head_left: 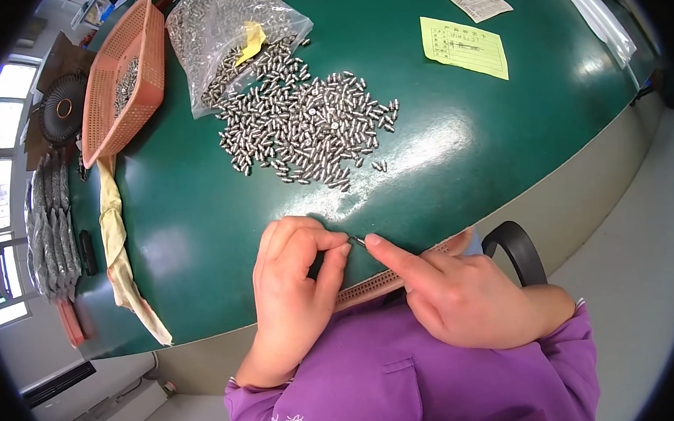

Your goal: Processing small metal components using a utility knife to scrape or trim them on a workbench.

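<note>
Over the near edge of the green table, my left hand (290,263) is closed in a pinch, thumb and forefinger tips together. Whatever sits between those tips is too small to make out. My right hand (462,295) comes in from the right, forefinger stretched toward the left fingertips and the other fingers curled under. From beneath that forefinger a thin dark rod-like thing (359,241) points at the left pinch; the rest of it is hidden. Beyond both hands lies a spread heap of small silvery metal fittings (301,128), with a few strays at its near right side.
A clear plastic bag (226,32) of such parts opens onto the heap. An orange-pink basket (147,64) stands far left, a yellow cloth strip (114,232) below it. Paper slips (464,48) lie at the far right. Under the table edge shows a pink basket rim (369,287).
</note>
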Demonstrator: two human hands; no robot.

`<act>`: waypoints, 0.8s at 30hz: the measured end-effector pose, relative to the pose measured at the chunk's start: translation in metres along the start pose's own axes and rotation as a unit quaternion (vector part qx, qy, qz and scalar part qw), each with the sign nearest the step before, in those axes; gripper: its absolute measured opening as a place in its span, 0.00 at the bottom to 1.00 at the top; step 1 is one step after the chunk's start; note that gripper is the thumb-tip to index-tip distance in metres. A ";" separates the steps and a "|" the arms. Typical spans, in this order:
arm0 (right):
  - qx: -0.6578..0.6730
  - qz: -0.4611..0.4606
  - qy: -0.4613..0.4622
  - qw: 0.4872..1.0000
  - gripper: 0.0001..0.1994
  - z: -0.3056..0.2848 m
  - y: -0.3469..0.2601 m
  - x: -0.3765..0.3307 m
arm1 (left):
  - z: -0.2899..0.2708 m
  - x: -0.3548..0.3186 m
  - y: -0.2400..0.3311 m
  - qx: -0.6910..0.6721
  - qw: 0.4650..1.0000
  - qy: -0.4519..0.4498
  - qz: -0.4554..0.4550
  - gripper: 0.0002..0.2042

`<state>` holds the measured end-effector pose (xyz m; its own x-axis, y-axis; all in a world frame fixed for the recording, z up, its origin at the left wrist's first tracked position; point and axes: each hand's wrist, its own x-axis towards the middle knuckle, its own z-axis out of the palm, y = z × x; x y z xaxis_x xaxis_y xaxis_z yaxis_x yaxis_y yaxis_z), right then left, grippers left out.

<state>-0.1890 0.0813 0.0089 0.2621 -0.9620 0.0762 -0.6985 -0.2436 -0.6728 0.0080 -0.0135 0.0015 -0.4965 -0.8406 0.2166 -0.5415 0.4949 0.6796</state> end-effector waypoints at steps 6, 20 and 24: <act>-0.069 0.000 -0.047 0.996 0.34 -0.013 -0.007 0.005 | -0.002 0.001 0.002 0.001 1.000 -0.012 -0.003 0.07; 0.033 0.005 0.077 0.996 0.32 0.001 0.011 -0.012 | 0.004 0.024 0.000 0.087 0.993 0.059 0.051 0.09; 0.035 0.013 0.071 0.997 0.32 0.003 0.012 -0.014 | 0.011 0.030 0.000 0.119 0.991 0.065 0.020 0.07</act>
<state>-0.1990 0.0923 -0.0026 0.1446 -0.9767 0.1585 -0.6538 -0.2146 -0.7256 -0.0146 -0.0366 0.0004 -0.4383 -0.8327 0.3385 -0.6758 0.5536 0.4867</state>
